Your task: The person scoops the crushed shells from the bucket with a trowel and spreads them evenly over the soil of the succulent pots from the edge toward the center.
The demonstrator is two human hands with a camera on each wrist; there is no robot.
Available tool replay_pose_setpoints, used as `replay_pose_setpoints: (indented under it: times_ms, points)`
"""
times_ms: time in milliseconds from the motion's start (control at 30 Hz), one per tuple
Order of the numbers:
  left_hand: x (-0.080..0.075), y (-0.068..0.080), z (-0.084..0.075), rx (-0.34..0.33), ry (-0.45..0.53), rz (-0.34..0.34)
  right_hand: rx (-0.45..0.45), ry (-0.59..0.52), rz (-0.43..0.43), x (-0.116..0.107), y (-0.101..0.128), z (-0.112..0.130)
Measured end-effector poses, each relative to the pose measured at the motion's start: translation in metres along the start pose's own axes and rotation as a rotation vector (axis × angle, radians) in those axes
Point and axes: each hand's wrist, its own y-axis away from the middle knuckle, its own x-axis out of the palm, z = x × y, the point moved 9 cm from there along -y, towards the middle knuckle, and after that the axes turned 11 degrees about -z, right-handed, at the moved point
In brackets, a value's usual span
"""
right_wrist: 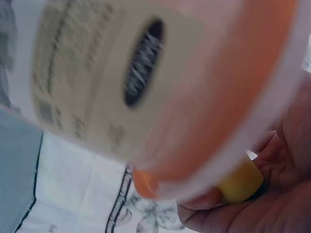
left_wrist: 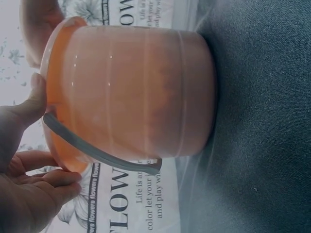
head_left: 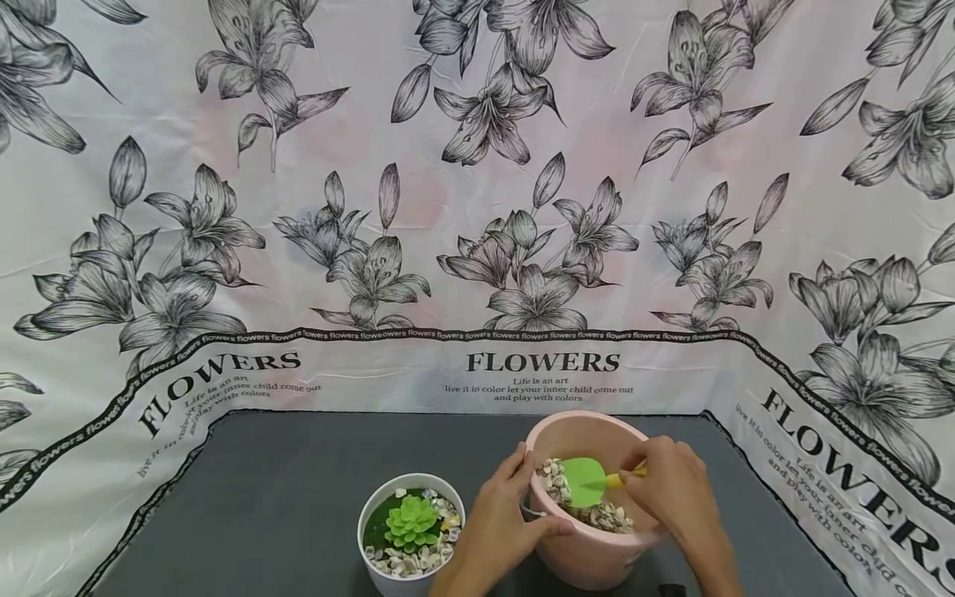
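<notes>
A pink bucket [head_left: 585, 560] stands at the front right of the dark table, with small pale pebbles [head_left: 610, 519] inside. My left hand [head_left: 494, 521] grips its rim from the left; in the left wrist view the thumb and fingers lie at the rim of the bucket [left_wrist: 131, 87], by its grey handle [left_wrist: 97, 153]. My right hand [head_left: 675, 489] holds a small toy shovel [head_left: 584, 482] by its yellow handle [right_wrist: 241, 180]. The green blade is inside the bucket, among the pebbles. The bucket's near wall hides part of the pebbles.
Left of the bucket stands a white pot [head_left: 363, 539] with a green artificial succulent [head_left: 411, 523] and pale pebbles. A small black object [head_left: 672, 590] lies at the front edge. Floral cloth [head_left: 522, 249] surrounds the dark tabletop [head_left: 283, 497] at the back and sides.
</notes>
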Motion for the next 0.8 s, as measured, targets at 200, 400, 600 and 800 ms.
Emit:
replay_pose_setpoints:
  times_ms: [200, 400, 600, 800]
  points:
    - [-0.001, -0.003, 0.000, 0.001, -0.005, -0.008, 0.074, -0.019, 0.008, -0.017, -0.004, -0.012]
    - [-0.003, 0.000, 0.005, -0.037, 0.001, 0.015, 0.113, -0.035, 0.017, -0.027, -0.001, -0.022]
    - [0.000, 0.006, 0.009, -0.064, 0.027, 0.026, 0.106, -0.049, 0.051, -0.034, 0.004, -0.029]
    - [-0.004, 0.003, 0.005, -0.016, 0.002, -0.008, 0.090, -0.079, 0.051, -0.041, -0.004, -0.024]
